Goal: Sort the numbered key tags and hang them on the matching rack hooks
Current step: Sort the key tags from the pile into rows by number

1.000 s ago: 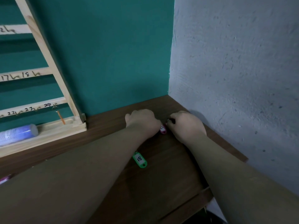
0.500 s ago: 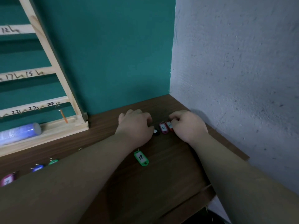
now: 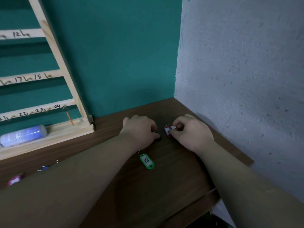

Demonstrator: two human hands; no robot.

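On the brown table, my right hand [image 3: 191, 134] pinches red key tags [image 3: 168, 131] near the corner of the two walls. My left hand [image 3: 139, 130] lies beside them, fingers curled over a small black tag [image 3: 158, 138] that peeks out at its fingertips. A green tag marked 18 [image 3: 146, 160] lies flat on the table below my left wrist. The wooden rack [image 3: 54, 51] leans on the teal wall at left, its rails numbered 12, 17, 18, 22, 23, 24. An orange tag [image 3: 69, 119] hangs from hook 24.
A blue-white roll [image 3: 23, 135] lies on the rack's bottom ledge. More tags, one pink [image 3: 14, 179] and one blue [image 3: 43, 168], lie at the left behind my forearm. The grey wall [image 3: 238, 79] bounds the table's right edge [image 3: 236, 155].
My hands drew slightly apart, uncovering the red tags. My right hand's fingers closed onto the red tags, and my left hand settled over the black tag. The view shifted a little right.
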